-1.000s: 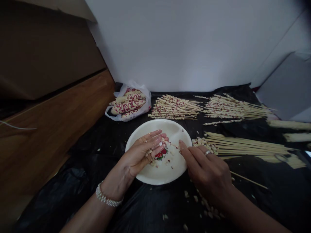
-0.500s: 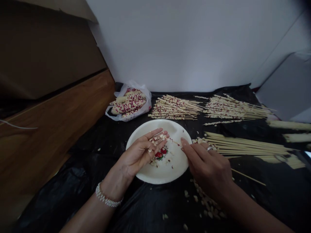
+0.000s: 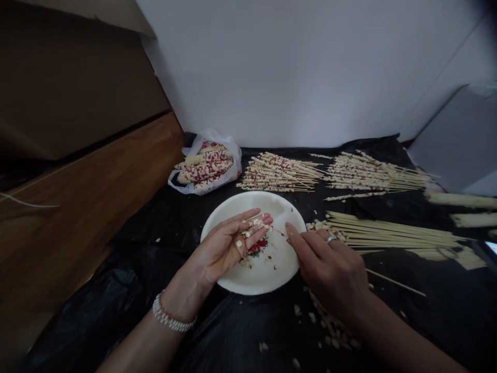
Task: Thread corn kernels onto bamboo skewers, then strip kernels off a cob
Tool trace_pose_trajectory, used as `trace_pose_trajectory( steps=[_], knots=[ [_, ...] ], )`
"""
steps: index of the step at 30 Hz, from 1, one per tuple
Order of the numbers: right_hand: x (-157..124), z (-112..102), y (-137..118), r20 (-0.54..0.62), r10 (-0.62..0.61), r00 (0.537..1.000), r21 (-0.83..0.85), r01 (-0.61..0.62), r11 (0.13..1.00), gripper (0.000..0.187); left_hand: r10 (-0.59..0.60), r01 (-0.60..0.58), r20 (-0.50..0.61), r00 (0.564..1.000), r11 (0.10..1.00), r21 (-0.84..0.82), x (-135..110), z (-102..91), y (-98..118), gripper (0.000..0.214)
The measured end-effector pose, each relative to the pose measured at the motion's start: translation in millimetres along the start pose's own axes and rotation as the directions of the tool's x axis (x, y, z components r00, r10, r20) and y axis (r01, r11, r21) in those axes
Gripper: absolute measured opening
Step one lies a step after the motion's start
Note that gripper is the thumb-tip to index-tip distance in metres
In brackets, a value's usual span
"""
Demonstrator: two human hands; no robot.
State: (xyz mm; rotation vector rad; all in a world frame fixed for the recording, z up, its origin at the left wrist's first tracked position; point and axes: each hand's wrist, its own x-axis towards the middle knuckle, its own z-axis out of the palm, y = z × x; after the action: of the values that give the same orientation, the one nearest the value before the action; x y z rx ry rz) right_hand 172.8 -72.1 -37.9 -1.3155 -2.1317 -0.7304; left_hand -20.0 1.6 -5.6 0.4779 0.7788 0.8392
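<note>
My left hand [image 3: 225, 244] lies palm up over a white plate [image 3: 233, 280], its fingers half curled round several pale corn kernels [image 3: 252, 225]. My right hand [image 3: 330, 264] is just right of the plate, fingers pinched on a thin bamboo skewer [image 3: 392, 282] whose tip points at the kernels in the left hand. A few loose kernels and a red flower print lie on the plate. A bead bracelet [image 3: 171, 318] circles my left wrist and a ring sits on a right finger.
Black plastic sheet [image 3: 116, 290] covers the surface. A bag of red-and-white corn cobs [image 3: 205, 166] lies at the back left, two heaps of loaded skewers [image 3: 279, 173] behind the plate, bare skewers [image 3: 396, 233] at right. Loose kernels [image 3: 330, 331] are scattered under my right wrist.
My left fingers have curled a little tighter round the kernels. My right hand with the skewer has shifted slightly left toward them. The plate stays put.
</note>
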Motion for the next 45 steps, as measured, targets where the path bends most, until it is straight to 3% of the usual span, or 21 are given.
trace_pose_trajectory(
  steps=[5,16,32,45],
  knots=[
    [3.9,-3.3,-0.9,-0.014,-0.048,0.999,-0.031,0.048,0.998,0.032,0.072,-0.073,0.029,0.997,0.996,0.056,-0.1,-3.3,-4.4,0.035],
    [4.4,-3.7,-0.7,-0.042,-0.062,0.997,-0.039,0.060,0.997,0.032,0.103,-0.092,-0.068,0.992,0.985,0.145,-3.4,8.5,-2.9,0.040],
    [1.7,-7.5,-6.7,0.043,-0.035,0.998,-0.046,0.037,0.998,0.034,0.163,-0.147,-0.060,0.985,0.964,0.221,-5.4,8.5,-8.8,0.037],
    [1.0,-5.8,-6.9,0.005,-0.023,1.000,-0.022,0.023,0.999,0.034,0.164,-0.143,-0.073,0.984,0.961,0.238,-5.7,10.8,-6.8,0.045]
  ],
)
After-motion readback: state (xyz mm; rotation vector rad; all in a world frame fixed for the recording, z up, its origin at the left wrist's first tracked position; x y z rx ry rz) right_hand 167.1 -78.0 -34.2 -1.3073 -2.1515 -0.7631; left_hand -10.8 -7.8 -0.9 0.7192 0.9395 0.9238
